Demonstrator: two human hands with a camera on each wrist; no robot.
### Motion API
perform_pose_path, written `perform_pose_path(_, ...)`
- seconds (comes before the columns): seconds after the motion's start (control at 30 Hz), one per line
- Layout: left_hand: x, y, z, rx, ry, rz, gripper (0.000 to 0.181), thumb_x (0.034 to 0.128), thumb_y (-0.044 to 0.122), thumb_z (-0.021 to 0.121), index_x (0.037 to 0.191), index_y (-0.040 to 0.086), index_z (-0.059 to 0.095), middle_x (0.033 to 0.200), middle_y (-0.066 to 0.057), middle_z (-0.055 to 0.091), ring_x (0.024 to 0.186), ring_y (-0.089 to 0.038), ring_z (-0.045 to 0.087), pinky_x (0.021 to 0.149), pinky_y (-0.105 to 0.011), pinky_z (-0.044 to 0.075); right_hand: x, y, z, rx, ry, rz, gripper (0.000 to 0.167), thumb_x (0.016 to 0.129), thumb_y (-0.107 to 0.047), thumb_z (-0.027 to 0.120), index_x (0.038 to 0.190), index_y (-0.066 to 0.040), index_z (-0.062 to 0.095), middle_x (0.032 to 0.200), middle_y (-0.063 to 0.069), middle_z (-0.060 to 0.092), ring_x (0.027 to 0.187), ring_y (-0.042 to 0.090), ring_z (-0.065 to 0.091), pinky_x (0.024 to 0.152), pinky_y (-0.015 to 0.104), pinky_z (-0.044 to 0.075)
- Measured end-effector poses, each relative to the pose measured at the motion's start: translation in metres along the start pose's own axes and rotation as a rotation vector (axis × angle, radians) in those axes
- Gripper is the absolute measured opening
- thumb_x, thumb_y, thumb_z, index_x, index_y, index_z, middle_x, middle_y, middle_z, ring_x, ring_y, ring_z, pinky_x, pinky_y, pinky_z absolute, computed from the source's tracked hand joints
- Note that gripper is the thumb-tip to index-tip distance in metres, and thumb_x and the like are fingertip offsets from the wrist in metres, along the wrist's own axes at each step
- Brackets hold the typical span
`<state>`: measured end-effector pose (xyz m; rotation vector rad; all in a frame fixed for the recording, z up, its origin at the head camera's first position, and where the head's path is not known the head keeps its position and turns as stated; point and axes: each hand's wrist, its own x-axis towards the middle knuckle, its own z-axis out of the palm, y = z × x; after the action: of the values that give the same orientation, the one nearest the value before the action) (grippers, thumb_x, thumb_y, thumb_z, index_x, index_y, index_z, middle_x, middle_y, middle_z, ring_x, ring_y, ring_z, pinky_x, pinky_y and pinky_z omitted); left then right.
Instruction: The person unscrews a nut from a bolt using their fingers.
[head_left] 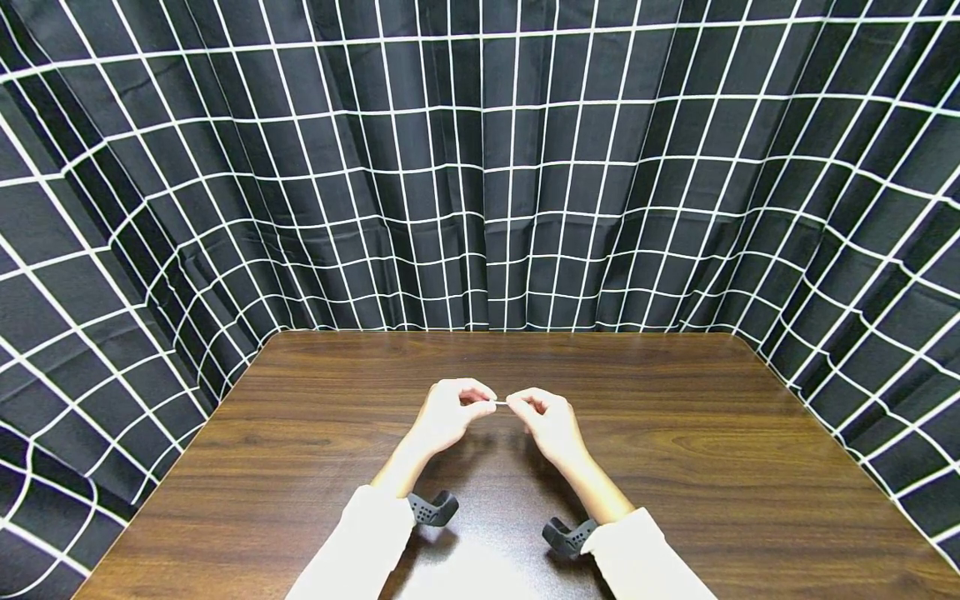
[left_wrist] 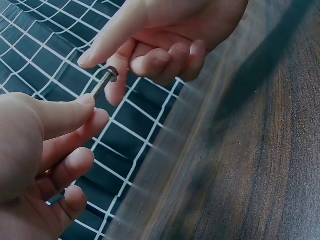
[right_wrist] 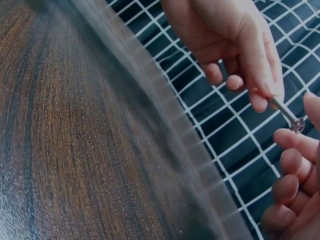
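Observation:
A small metal screw (left_wrist: 103, 84) hangs in the air between the two hands, with a wider round end toward the right; whether that end is its head or a nut I cannot tell. My left hand (head_left: 442, 421) pinches the shank between thumb and forefinger, hiding the other end. Close by, my right hand (head_left: 553, 427) has its thumb and forefinger spread around the wide end. In the right wrist view the forefinger is at or very near this end, while the thumb stands off from it. The other fingers of both hands are loosely bent.
Beneath the hands lies a brown wood-grain table (head_left: 337, 400). A black curtain (head_left: 517, 208) with a white grid surrounds its back and sides. Dark wrist mounts (head_left: 435, 508) sit at both white sleeves (head_left: 360, 542).

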<state>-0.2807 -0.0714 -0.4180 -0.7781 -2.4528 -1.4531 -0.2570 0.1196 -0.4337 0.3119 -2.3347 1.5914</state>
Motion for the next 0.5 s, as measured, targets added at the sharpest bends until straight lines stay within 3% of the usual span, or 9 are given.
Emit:
perform_pose_path(0.23,0.0004,-0.0004,0.0010,0.012,0.006,0.013,0.007,0.0833,0.009,0.075,0.089,0.012,0.072,0.079,0.006,0.072,0.073,-0.006,0.064,0.068,-0.026,0.050,0.0000,-0.0007,-0.0011,-0.025,-0.009,0.031,0.032,0.095,-0.028,0.061,0.077,-0.003,0.070,0.051,0.002,0.049,0.049,0.013,0.046,0.051,0.028,0.036)
perform_pose_path(0.5,0.0013,-0.0023,0.0015,0.001,-0.015,-0.003,0.007,0.0838,0.011,0.075,0.090,0.009,0.072,0.080,0.007,0.072,0.072,-0.005,0.064,0.067,-0.025,0.050,-0.0002,0.0012,-0.0006,-0.011,-0.003,-0.007,0.025,0.093,-0.021,0.065,0.074,-0.004,0.068,0.051,0.004,0.050,0.046,0.009,0.044,0.047,0.025,0.034)
